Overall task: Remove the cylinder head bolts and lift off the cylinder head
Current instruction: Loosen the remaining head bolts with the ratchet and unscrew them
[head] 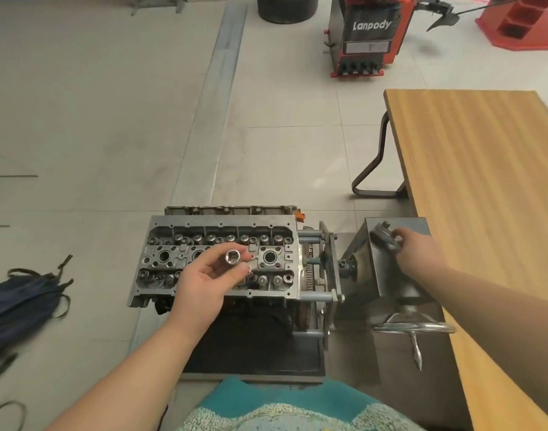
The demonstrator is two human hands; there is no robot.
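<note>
The left hand [204, 275] is pinching a socket [233, 256] above the cylinder head [216, 262]. The right hand [412, 250] is gripping a blurred tool [384, 239], fingers curling round it, on the stand's box [400, 275].

Left hand [204, 275] pinches a socket [233, 257] above the cylinder head [179, 244]; right hand [417, 250] grips a blurred metal tool [383, 239] on the engine stand's gearbox [400, 275].

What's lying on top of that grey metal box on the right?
A dark metal tool rests on the box; the right hand grips it. The hand covers its near end, so what tool it is stays unclear.
</note>
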